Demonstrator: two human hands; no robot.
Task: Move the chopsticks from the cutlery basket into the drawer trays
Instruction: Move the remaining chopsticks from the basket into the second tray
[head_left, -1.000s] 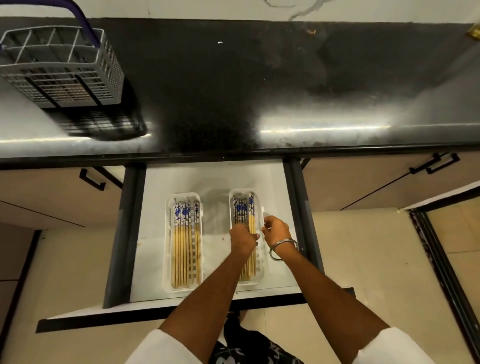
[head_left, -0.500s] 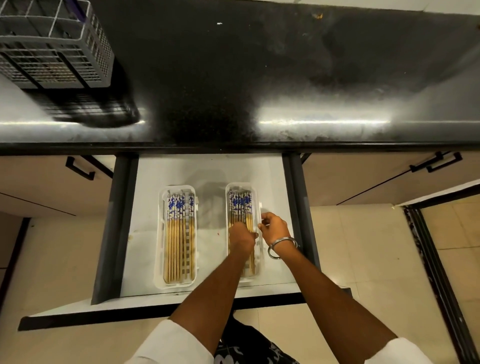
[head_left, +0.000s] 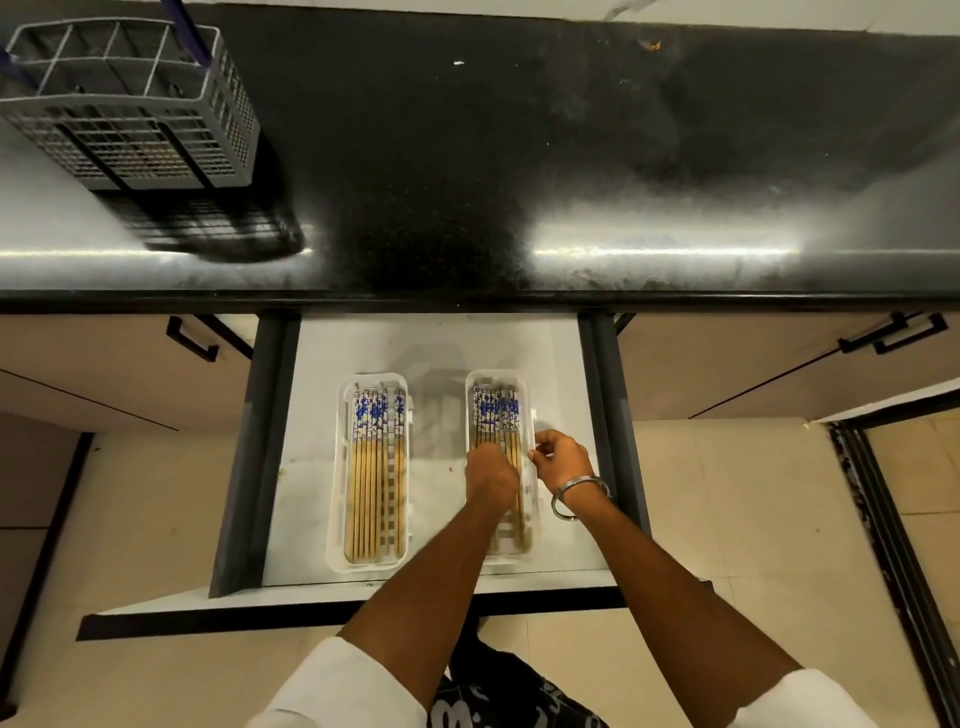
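Leaning over the open drawer (head_left: 431, 343), the person has both hands down at the tray on their right side. The left hand (head_left: 491, 475) rests curled on top of the chopsticks (head_left: 496, 415) in that right tray (head_left: 527, 387); it seems to be pressing or nudging them flat, though whether the fingers actually grip a stick I cannot tell. Just beside it, the right hand (head_left: 561, 457) pinches the tray's outer rim — probably to keep the light plastic from sliding while the sticks are tidied. A metal bangle (head_left: 579, 496) sits on that wrist.

Off to the left of the hands, the other tray (head_left: 340, 467) already holds a neat row of chopsticks (head_left: 374, 457), patterned ends pointing away. Far beyond, up on the dark counter (head_left: 519, 156), the cutlery basket (head_left: 135, 104) looks empty — so the moving seems done, only straightening left.
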